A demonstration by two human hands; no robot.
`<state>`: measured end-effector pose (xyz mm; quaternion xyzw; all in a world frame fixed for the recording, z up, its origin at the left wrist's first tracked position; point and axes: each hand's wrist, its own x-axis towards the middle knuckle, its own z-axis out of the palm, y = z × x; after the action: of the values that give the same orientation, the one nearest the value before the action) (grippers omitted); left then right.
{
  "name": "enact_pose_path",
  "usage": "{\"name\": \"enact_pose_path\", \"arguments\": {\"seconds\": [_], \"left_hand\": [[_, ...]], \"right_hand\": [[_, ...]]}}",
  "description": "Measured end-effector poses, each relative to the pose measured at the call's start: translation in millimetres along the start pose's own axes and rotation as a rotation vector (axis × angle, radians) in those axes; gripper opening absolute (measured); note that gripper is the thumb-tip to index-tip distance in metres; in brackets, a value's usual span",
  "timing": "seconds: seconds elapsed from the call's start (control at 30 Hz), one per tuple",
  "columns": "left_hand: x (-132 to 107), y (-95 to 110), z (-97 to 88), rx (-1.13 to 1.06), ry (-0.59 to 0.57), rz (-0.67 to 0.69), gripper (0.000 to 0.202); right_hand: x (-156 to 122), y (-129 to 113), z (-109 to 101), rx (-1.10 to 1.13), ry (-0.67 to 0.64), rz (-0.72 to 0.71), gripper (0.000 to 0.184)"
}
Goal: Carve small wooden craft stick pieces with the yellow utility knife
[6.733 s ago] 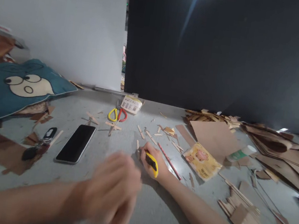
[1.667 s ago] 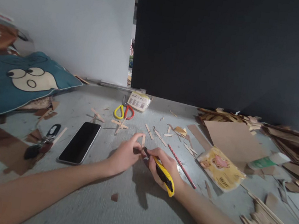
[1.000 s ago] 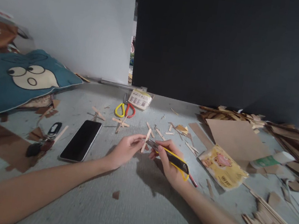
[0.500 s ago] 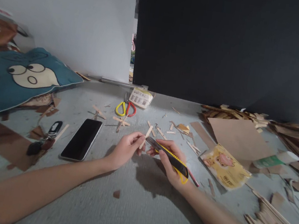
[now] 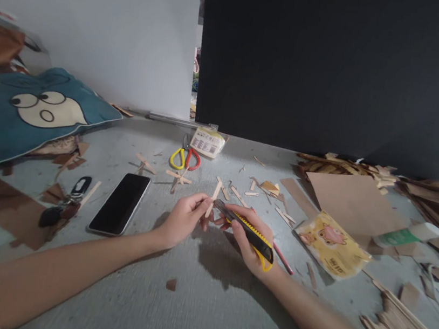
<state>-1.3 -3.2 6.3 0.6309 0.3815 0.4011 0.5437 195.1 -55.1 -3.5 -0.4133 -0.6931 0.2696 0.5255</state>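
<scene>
Between the thumb and fingers of my left hand (image 5: pixel 186 216) is a thin wooden craft stick (image 5: pixel 217 190), tilted upward. My right hand (image 5: pixel 249 238) is closed around a black and yellow utility knife (image 5: pixel 254 235), its tip end against or very near the stick. Whether the blade touches the wood is too small to tell. A red pencil (image 5: pixel 283 259) shows beside my right hand, partly hidden by it. Just beyond my hands lie small stick pieces (image 5: pixel 238 195) and a star of crossed sticks (image 5: pixel 179 178).
Left of my hands lie a phone (image 5: pixel 120 205), keys (image 5: pixel 69 200) and a blue pillow (image 5: pixel 42 112). Scissors (image 5: pixel 185 158) and a tissue pack (image 5: pixel 208 143) are behind. At right are a yellow pack (image 5: pixel 333 246), a glue bottle (image 5: pixel 408 234), cardboard (image 5: pixel 354 197) and stacked sticks (image 5: pixel 397 323).
The craft stick has turned slightly more upright in my left hand. The utility knife's rear end has shifted a little to the left with my right hand.
</scene>
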Motion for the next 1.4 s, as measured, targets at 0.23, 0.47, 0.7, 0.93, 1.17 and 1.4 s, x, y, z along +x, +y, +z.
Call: {"name": "enact_pose_path", "arguments": {"seconds": [0.23,0.47,0.7,0.93,1.17,1.4], "left_hand": [[-1.0,0.1,2.4,-0.035,0.002,0.004,0.05],[-0.3,1.1,3.1,-0.069,0.025,-0.021,0.049],[0.7,-0.3,3.8,-0.118,0.052,-0.055,0.046],[1.9,-0.6,4.6,-0.187,0.051,-0.076,0.044],[1.9,-2.4,3.3,-0.085,0.059,-0.063,0.047],[-0.1,-2.8,2.9,-0.014,0.093,-0.047,0.05]], "right_hand": [[-0.6,-0.4,-1.5,0.054,-0.009,0.054,0.031],[3.2,0.3,0.4,0.176,-0.034,0.11,0.031],[6.5,3.4,0.3,0.274,-0.075,0.157,0.03],[5.1,6.1,-0.1,0.251,-0.078,0.153,0.033],[6.9,3.0,-0.6,0.153,-0.057,0.132,0.035],[5.7,5.6,1.4,0.18,-0.053,0.17,0.037]]}}
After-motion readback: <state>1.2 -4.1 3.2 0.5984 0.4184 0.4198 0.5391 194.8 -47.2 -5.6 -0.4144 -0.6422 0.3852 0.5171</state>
